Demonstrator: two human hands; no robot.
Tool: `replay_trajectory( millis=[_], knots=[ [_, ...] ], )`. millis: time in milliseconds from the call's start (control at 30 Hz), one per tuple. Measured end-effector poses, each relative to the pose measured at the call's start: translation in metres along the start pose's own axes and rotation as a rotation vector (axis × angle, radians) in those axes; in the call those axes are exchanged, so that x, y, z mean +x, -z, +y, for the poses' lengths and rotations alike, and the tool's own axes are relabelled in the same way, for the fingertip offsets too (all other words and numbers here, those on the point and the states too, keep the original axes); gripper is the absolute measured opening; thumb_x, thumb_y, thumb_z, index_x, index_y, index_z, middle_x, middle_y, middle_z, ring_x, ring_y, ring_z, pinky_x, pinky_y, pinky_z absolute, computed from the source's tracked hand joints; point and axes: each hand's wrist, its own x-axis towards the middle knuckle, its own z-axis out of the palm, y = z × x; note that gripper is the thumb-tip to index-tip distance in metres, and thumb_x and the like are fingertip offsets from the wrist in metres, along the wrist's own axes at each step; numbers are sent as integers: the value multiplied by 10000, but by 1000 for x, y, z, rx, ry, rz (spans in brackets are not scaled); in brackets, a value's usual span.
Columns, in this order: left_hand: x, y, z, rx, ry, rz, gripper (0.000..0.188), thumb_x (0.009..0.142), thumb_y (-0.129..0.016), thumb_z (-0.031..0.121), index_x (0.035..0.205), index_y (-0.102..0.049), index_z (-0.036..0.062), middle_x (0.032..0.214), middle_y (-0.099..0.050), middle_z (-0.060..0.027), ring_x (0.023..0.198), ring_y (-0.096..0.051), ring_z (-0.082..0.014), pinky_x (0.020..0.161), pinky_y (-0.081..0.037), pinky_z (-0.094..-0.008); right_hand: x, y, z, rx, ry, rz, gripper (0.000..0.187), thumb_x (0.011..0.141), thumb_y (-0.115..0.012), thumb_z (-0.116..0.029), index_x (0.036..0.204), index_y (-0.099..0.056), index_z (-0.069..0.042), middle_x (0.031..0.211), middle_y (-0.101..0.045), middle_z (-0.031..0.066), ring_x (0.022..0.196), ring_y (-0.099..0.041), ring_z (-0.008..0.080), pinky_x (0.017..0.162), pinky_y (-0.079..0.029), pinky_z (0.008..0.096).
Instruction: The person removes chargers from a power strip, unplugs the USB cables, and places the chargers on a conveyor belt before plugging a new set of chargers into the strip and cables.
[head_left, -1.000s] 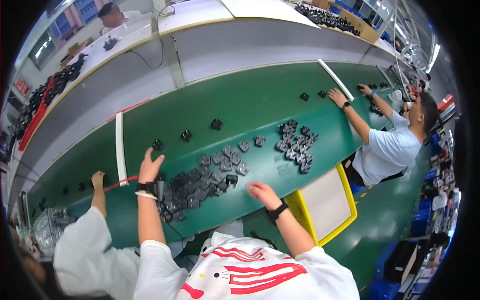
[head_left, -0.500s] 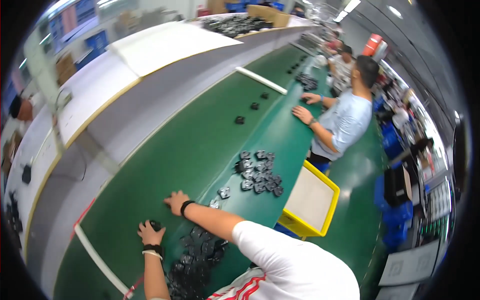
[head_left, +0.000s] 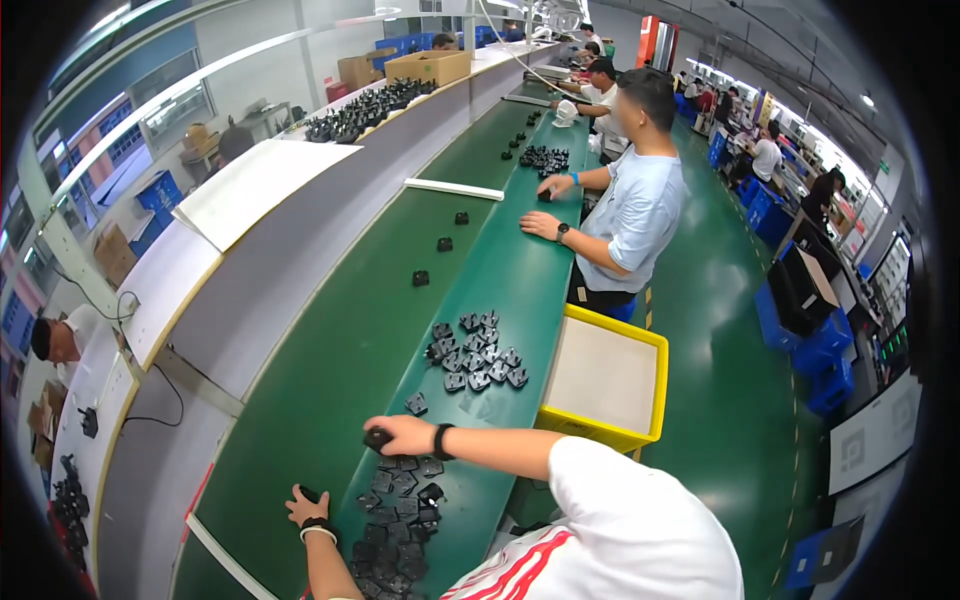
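Observation:
My right hand (head_left: pixel 405 435) is closed on a black plastic part (head_left: pixel 377 438), above the edge between the belt and the side table. At the lower left, my left hand (head_left: pixel 306 508) has its fingers round another black plastic part (head_left: pixel 310 494), mostly hidden by the hand, over the green belt (head_left: pixel 310 400). Between my arms lies a crowded group of black plastic parts (head_left: pixel 395 540) on the side table. Farther along, several similar parts (head_left: pixel 475 355) sit in a loose cluster, with a single one (head_left: pixel 416 403) nearer my right hand.
A yellow bin (head_left: pixel 600 430) stands right of the table. Beyond it a co-worker (head_left: pixel 630 200) in light blue has both hands at the table. White bars (head_left: pixel 455 188) cross the belt. Spaced black parts (head_left: pixel 445 244) rest on it. A raised white shelf (head_left: pixel 180 300) runs along the left.
My right hand, spread over the belt before, is now closed on a black part beside the table's edge. My left hand still has its part. The whole view has shifted.

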Motion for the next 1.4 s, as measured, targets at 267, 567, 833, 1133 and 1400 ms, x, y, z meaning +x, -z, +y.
replay_trajectory(
  millis=[267,567,833,1133,1400],
  knots=[
    [8,3,-10,-54,-89,-56,625,740,-742,208,1257,-394,157,1138,-525,-218,1011,-555,-406,860,-479,-454,-180,41,20,581,-515,134,575,774,-659,-191,1304,-440,-149,902,-579,53,782,-556,132,703,-462,278],
    [-92,166,-51,-600,-309,392,511,849,-598,128,1304,-392,26,1147,-551,-197,1040,-539,-277,916,-406,-355,-328,145,10,944,-572,699,504,786,-555,-45,1262,-421,-143,1063,-513,116,933,-618,227,814,-515,347],
    [-384,140,34,-2073,-829,89,717,858,-567,441,1399,-160,204,889,-430,-70,778,-546,-193,408,-515,-249,-351,139,27,1259,-365,556,453,757,-581,38,1130,-391,-135,978,-493,103,848,-575,222,725,-501,339],
    [-593,29,62,-2271,41,-478,504,854,-590,300,1303,-381,207,882,-537,-108,735,-579,-214,475,-503,-314,-389,11,-24,1411,-544,-412,373,830,-556,-57,1193,-472,-88,1029,-553,106,894,-599,220,822,-511,377],
    [-740,70,-58,-1852,22,397,542,805,-602,157,1297,-380,110,841,-551,-96,709,-564,-174,618,-516,-287,-476,-24,-37,1267,-705,-990,471,936,-445,-208,1354,-358,-8,1268,-458,232,1175,-465,408,960,-442,450]
  ],
)
